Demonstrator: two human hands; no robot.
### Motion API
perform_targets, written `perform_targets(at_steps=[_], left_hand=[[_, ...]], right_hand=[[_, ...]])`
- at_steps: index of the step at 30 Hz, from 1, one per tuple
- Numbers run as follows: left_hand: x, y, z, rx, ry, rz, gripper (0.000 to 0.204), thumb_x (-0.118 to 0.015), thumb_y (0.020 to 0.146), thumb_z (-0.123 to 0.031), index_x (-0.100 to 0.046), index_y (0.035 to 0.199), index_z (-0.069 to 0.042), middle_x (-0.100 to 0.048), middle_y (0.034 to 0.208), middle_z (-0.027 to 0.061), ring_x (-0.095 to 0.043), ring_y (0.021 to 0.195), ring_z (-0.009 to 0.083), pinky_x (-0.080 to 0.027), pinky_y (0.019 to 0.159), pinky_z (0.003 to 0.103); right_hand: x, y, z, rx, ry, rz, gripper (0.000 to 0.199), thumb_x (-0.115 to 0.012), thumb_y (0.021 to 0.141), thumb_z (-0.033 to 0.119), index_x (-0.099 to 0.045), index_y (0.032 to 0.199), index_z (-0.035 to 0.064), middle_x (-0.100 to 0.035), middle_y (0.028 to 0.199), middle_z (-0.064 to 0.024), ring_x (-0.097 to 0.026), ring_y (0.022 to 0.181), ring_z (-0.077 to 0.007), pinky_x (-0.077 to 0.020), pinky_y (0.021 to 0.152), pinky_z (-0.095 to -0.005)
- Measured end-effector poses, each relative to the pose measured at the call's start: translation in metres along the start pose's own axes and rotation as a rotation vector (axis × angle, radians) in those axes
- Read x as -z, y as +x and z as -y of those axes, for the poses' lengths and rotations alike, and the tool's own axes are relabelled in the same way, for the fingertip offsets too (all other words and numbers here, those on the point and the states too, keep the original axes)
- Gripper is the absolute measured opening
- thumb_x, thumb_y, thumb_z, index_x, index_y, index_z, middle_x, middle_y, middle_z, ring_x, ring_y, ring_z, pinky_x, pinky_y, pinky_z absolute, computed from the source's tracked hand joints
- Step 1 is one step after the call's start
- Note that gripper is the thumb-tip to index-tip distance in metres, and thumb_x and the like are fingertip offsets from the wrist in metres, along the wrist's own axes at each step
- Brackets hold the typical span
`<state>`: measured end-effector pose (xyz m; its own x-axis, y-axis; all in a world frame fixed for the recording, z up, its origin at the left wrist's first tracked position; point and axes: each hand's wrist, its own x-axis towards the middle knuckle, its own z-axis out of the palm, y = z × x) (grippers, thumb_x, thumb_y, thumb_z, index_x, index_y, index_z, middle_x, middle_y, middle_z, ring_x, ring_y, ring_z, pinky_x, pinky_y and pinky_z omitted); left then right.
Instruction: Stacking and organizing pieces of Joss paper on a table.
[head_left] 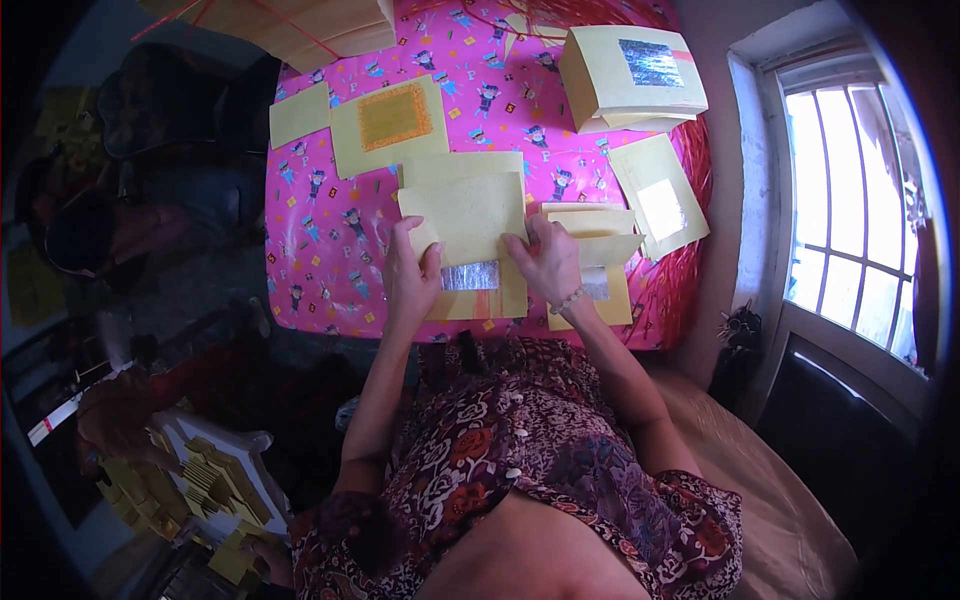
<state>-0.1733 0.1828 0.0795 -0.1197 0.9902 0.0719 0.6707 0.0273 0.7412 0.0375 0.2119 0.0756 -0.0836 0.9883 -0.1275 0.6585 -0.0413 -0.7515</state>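
While my left hand (pixel 413 270) pinches the left edge of a pale-yellow paper sheet (pixel 465 215), my right hand (pixel 548 262) sets its thumb at the lower right edge; whether those right fingers close behind the paper or only rest beside it, I cannot tell. The sheet lies between my hands, over a second yellow sheet (pixel 500 163) whose margin shows beyond my fingertips, and a silver foil patch (pixel 470 276) shows on my side of it, between my wrists. If I draw one edge harder than the other, I think the paper could skew or crease, because my left pinch looks surer than my right. Pressing too hard with a thumb might dent the thin face or scuff that foil. Just right of my right hand, a few folded yellow sheets (pixel 605 245) gape open, so an outward swing of my knuckles could knock them out of line. The pink printed tablecloth (pixel 335 275) left of my left fingers looks glossy, and loose paper may well slide on it. Farther right, red strips (pixel 690 285) crowd the table's edge; a careless reach that way could snag my beaded bracelet (pixel 569 299).
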Motion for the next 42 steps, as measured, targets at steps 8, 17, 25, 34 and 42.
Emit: perform_targets(at_steps=[8, 17, 25, 34, 42], left_hand=[[0.0, 0.003, 0.001, 0.119, 0.0, 0.075, 0.044, -0.067, 0.084, -0.007, -0.045, 0.121, -0.003, -0.06, 0.109, 0.0225, -0.06, 0.102, 0.0414, -0.047, 0.083, 0.046], [-0.002, 0.005, -0.022, -0.107, 0.49, -0.082, 0.031, -0.071, 0.08, -0.011, -0.057, 0.107, -0.009, -0.046, 0.108, 0.0141, -0.05, 0.103, 0.0344, -0.044, 0.083, 0.045], [-0.011, -0.001, -0.014, -0.18, 0.383, 0.08, 0.018, -0.066, 0.084, -0.014, -0.057, 0.097, -0.006, -0.054, 0.095, 0.013, -0.059, 0.091, 0.0322, -0.049, 0.077, 0.042], [-0.015, -0.007, -0.02, -0.176, 0.497, 0.037, 0.029, -0.068, 0.085, -0.023, -0.055, 0.104, -0.006, -0.052, 0.096, 0.0144, -0.056, 0.091, 0.035, -0.048, 0.074, 0.044], [-0.027, -0.015, -0.007, -0.181, 0.428, 0.006, 0.029, -0.066, 0.087, -0.024, -0.053, 0.106, -0.006, -0.051, 0.094, 0.0161, -0.054, 0.089, 0.0366, -0.045, 0.076, 0.045]], right_hand=[[0.0, 0.0, 0.002, -0.025, -0.009, 0.007, 0.03, -0.071, 0.078, 0.023, -0.053, 0.076, -0.0005, -0.058, 0.068, -0.0171, -0.055, 0.067, -0.0349, -0.045, 0.063, -0.0455], [-0.001, 0.004, 0.002, -0.048, -0.1, 0.029, 0.03, -0.069, 0.08, 0.026, -0.054, 0.076, 0.0001, -0.061, 0.071, -0.0188, -0.059, 0.074, -0.0375, -0.047, 0.068, -0.0475], [-0.002, -0.003, 0.002, 0.094, -0.212, -0.134, 0.034, -0.073, 0.078, 0.028, -0.054, 0.09, 0.0034, -0.06, 0.083, -0.0143, -0.058, 0.081, -0.0329, -0.0452, 0.073, -0.0426], [-0.017, -0.013, 0.015, 0.469, -0.366, -0.157, 0.024, -0.071, 0.08, 0.026, -0.052, 0.081, 0.0112, -0.055, 0.08, -0.0054, -0.056, 0.076, -0.0236, -0.041, 0.065, -0.0369], [-0.033, -0.015, 0.0, 0.43, -0.294, -0.145, 0.022, -0.071, 0.078, 0.025, -0.055, 0.083, 0.0116, -0.056, 0.076, -0.0042, -0.058, 0.078, -0.0227, -0.0434, 0.066, -0.037]])
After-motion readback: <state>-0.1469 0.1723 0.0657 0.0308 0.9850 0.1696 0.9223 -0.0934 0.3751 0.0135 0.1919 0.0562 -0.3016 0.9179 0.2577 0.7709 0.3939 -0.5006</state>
